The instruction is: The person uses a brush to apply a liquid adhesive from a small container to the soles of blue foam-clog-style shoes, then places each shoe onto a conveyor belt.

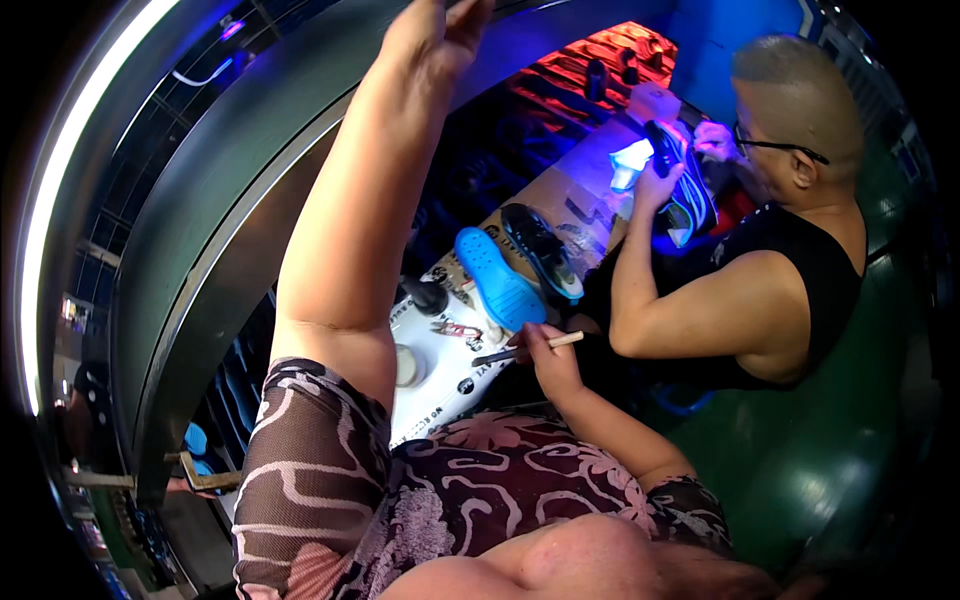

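My right hand (553, 367) is closed around a thin brush (565, 340) with a pale wooden handle, its dark tip pointing left. Just above those fingers lies a bright blue shoe sole (497, 280), its lower end next to or touching my fingertips. Alongside the sole rests a dark sneaker (541, 250) with a blue edge. My left arm stretches far up and forward over the curved machine edge. The left hand (430, 28) is cut off by the top of the picture, so what its fingers do is hidden.
The white-covered bench (425, 400) bears a black-topped container (426, 294), red-handled snips (457, 330) and a pale round pot (408, 366). A metal machine rim (235, 232) curves along the left. At right, a seated co-worker (740, 290) holds a shoe (690, 200) under blue light.
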The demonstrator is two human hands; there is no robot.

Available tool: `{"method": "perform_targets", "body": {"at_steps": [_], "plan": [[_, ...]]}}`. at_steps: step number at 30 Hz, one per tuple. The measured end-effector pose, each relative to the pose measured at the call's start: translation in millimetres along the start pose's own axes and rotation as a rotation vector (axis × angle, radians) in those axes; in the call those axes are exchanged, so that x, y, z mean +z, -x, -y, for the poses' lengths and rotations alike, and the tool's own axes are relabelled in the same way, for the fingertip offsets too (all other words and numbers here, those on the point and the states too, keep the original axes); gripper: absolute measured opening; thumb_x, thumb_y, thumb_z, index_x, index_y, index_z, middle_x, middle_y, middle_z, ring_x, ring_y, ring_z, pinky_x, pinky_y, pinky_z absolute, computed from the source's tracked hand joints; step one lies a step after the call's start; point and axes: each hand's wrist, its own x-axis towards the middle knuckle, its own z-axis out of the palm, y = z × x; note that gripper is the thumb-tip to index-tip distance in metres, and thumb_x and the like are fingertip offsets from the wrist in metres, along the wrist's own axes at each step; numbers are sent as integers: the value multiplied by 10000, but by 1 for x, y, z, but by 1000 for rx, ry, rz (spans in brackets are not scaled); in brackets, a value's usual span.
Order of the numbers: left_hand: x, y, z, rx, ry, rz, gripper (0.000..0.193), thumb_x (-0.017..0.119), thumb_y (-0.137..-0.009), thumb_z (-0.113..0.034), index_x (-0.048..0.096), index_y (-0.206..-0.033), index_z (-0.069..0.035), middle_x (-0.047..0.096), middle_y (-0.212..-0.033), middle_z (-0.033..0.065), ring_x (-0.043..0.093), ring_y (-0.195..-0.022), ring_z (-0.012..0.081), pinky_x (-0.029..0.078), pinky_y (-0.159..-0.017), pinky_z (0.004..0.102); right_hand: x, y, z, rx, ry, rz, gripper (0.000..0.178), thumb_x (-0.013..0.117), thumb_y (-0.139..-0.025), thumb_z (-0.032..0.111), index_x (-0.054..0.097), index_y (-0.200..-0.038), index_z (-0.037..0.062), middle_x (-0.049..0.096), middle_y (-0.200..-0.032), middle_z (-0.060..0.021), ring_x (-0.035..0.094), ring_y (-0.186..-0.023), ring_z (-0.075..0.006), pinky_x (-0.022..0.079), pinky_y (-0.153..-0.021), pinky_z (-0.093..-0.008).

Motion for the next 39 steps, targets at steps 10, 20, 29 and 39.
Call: {"method": "perform_targets", "body": {"at_steps": [10,20,29,39], "plan": [[-53,111,40,1,-770,426,436,545,-911,-245,480,-1241,32,585,-758,63,572,-626,135,489,-578,251,-22,-16,-1,58,-109,88,308,494,-950,214,634,-786,-6,581,-672,-34,519,-600,-86,416,-569,-216],[-21,184,4,198,-1050,941,548,656,-811,-176,458,-1243,97,632,-882,136,614,-749,161,522,-667,269,2,3,0,-53,-97,139,326,487,-960,249,643,-820,-1,598,-716,-21,524,-627,-68,434,-595,-211],[-296,309,-6,-90,-1942,254,523,684,-739,-119,523,-1233,-63,613,-1043,182,619,-960,298,497,-823,366,17,8,-11,-12,-44,133,314,507,-950,235,638,-791,-2,599,-715,-27,531,-604,-73,444,-566,-207],[-485,461,2,-102,-2065,-660,437,618,-730,-110,547,-1136,33,600,-851,173,584,-783,317,470,-716,401,56,17,-21,-14,9,283,367,478,-963,295,641,-780,21,587,-720,-19,537,-619,-83,461,-589,-221]]}}
